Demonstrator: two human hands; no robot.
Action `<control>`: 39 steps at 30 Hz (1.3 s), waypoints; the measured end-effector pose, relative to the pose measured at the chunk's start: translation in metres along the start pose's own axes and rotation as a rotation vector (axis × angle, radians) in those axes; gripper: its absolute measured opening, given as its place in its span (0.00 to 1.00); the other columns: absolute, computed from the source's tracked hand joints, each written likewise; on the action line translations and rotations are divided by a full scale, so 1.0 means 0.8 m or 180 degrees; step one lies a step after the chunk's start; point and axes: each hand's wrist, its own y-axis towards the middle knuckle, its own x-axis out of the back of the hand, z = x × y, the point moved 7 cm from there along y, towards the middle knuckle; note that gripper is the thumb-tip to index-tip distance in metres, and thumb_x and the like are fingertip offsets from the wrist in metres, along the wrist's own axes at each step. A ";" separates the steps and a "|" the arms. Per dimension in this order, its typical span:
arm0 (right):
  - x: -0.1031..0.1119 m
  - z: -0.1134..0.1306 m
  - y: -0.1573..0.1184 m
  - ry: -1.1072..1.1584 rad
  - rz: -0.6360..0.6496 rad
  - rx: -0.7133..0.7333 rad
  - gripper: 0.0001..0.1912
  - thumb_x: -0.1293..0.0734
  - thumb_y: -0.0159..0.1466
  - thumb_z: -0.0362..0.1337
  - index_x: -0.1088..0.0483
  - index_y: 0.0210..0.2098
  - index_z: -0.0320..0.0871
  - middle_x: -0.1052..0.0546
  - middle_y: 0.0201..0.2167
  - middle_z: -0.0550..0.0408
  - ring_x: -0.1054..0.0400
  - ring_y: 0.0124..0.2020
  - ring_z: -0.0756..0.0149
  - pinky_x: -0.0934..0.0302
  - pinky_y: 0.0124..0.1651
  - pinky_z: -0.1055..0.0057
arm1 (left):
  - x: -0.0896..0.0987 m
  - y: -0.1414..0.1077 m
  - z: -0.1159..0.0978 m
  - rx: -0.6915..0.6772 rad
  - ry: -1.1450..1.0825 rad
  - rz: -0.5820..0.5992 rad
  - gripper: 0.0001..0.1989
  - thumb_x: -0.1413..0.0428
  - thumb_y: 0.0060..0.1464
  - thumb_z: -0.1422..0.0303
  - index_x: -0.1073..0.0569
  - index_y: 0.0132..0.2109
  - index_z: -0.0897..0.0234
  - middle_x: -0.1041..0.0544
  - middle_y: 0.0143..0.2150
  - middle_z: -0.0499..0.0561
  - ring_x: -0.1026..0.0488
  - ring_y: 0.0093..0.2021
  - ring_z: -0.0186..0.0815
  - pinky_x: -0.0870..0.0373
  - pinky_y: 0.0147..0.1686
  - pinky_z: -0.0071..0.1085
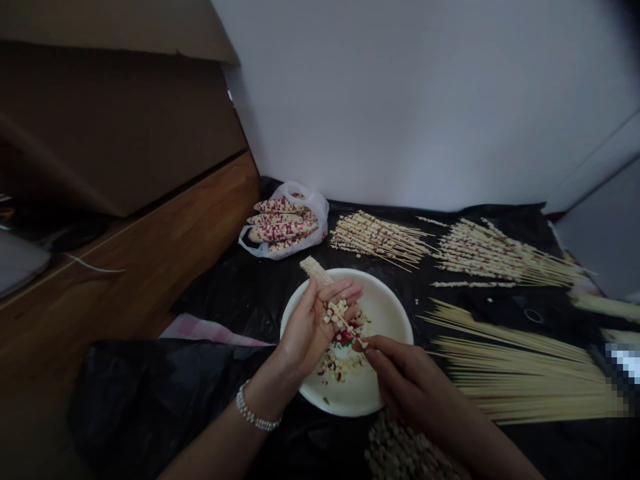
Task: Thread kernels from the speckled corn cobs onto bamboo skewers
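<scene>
2 bare forearms (213, 437), then L hand (311, 328) w/ cream & dk-red kernels (334, 312)

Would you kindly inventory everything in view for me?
Basin: one, white, centre
Bag: one, whitish, beyond basin
Corn cobs: several, cream-purple, in bag
Kernel skewers: two piles, cream-purple, far right
Bare sticks: many, yellowish, right
Stripped cob: one, pale, basin's far rim
Kernels: many, cream and red, basin and left hand
Plastic sheeting: count unclear, black, underneath
Cloth: one, pink-white, left
Wood surface: one, brown, left
Box: one, brown, upper left
Wall: one, greyish, back
Bracelet: one, pearly, left wrist
Left hand: one, palm up, over basin
Right hand: one, pinching thin stick, over basin
</scene>
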 end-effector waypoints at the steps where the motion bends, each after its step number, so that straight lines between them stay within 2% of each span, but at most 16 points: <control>1: 0.000 0.000 0.000 -0.0023 -0.0008 0.0009 0.18 0.45 0.69 0.48 0.37 0.29 0.44 0.37 0.20 0.60 0.46 0.22 0.73 0.51 0.24 0.73 | 0.000 0.000 0.000 -0.0040 0.0012 0.0017 0.26 0.54 0.63 0.56 0.25 0.50 0.76 0.23 0.50 0.66 0.30 0.56 0.46 0.37 0.57 0.39; 8: -0.005 -0.001 -0.003 0.0025 0.0040 -0.0089 0.18 0.46 0.69 0.48 0.36 0.30 0.45 0.39 0.15 0.62 0.48 0.17 0.74 0.54 0.21 0.72 | 0.000 -0.003 -0.001 -0.0209 0.0287 0.0065 0.25 0.54 0.63 0.54 0.22 0.48 0.71 0.22 0.51 0.63 0.32 0.58 0.47 0.38 0.58 0.41; 16: -0.003 0.003 0.002 -0.0010 -0.0044 0.0028 0.18 0.45 0.68 0.49 0.37 0.29 0.44 0.38 0.18 0.60 0.47 0.19 0.73 0.53 0.21 0.73 | -0.002 -0.002 0.005 0.0005 0.0124 0.0198 0.26 0.54 0.63 0.54 0.26 0.53 0.71 0.24 0.52 0.63 0.32 0.59 0.46 0.36 0.57 0.41; 19: -0.002 0.001 0.002 0.0160 -0.0045 0.0028 0.18 0.45 0.68 0.50 0.38 0.30 0.45 0.39 0.16 0.62 0.47 0.18 0.74 0.55 0.20 0.73 | 0.001 0.002 0.009 0.0263 -0.0124 0.0156 0.25 0.56 0.64 0.56 0.27 0.52 0.72 0.22 0.48 0.64 0.27 0.52 0.44 0.31 0.51 0.38; 21: -0.002 -0.002 0.002 0.0296 -0.0059 0.0013 0.18 0.46 0.69 0.50 0.36 0.32 0.44 0.39 0.15 0.63 0.48 0.16 0.75 0.56 0.20 0.74 | 0.005 0.005 0.013 0.0431 -0.0261 0.0042 0.23 0.55 0.65 0.58 0.26 0.49 0.73 0.21 0.42 0.62 0.24 0.43 0.39 0.27 0.42 0.32; 23: 0.000 -0.004 0.001 0.0398 -0.0115 0.0018 0.19 0.45 0.69 0.51 0.34 0.37 0.44 0.39 0.14 0.63 0.48 0.16 0.75 0.56 0.20 0.74 | 0.011 0.008 0.014 0.0493 -0.0340 -0.0117 0.19 0.53 0.64 0.62 0.25 0.46 0.74 0.23 0.35 0.57 0.25 0.33 0.31 0.28 0.33 0.24; 25: 0.002 -0.005 0.001 0.0436 -0.0170 0.0051 0.19 0.45 0.69 0.51 0.33 0.42 0.43 0.38 0.14 0.63 0.47 0.16 0.74 0.56 0.20 0.74 | 0.015 0.009 0.014 0.0479 -0.0417 -0.0218 0.13 0.48 0.62 0.66 0.25 0.43 0.73 0.25 0.30 0.52 0.29 0.26 0.25 0.31 0.27 0.19; 28: 0.003 -0.004 0.003 0.0361 -0.0183 0.0141 0.19 0.45 0.69 0.50 0.32 0.44 0.43 0.35 0.14 0.62 0.43 0.17 0.72 0.52 0.22 0.73 | 0.016 0.010 0.013 0.0430 -0.0568 -0.0264 0.07 0.45 0.59 0.72 0.25 0.41 0.71 0.28 0.28 0.48 0.32 0.24 0.22 0.33 0.24 0.16; 31: 0.006 -0.003 0.005 0.0203 -0.0238 0.0229 0.19 0.45 0.69 0.50 0.32 0.40 0.43 0.35 0.15 0.61 0.42 0.18 0.72 0.49 0.24 0.73 | 0.016 0.010 0.012 0.0368 -0.0573 -0.0311 0.02 0.42 0.56 0.74 0.25 0.37 0.70 0.30 0.26 0.46 0.33 0.24 0.22 0.33 0.23 0.15; 35: 0.008 -0.003 0.005 0.0011 -0.0305 0.0304 0.19 0.45 0.69 0.50 0.32 0.39 0.43 0.33 0.19 0.60 0.41 0.20 0.72 0.48 0.25 0.72 | 0.017 0.009 0.010 0.0281 -0.0356 -0.0347 0.02 0.40 0.54 0.74 0.25 0.34 0.69 0.30 0.26 0.46 0.34 0.24 0.22 0.34 0.23 0.15; 39: 0.005 -0.003 0.005 0.0158 -0.0244 0.0218 0.19 0.46 0.69 0.49 0.31 0.40 0.43 0.35 0.15 0.61 0.43 0.18 0.72 0.51 0.23 0.72 | 0.015 0.008 0.011 0.0259 -0.0251 -0.0269 0.03 0.41 0.55 0.73 0.24 0.34 0.69 0.30 0.25 0.46 0.35 0.24 0.21 0.35 0.23 0.14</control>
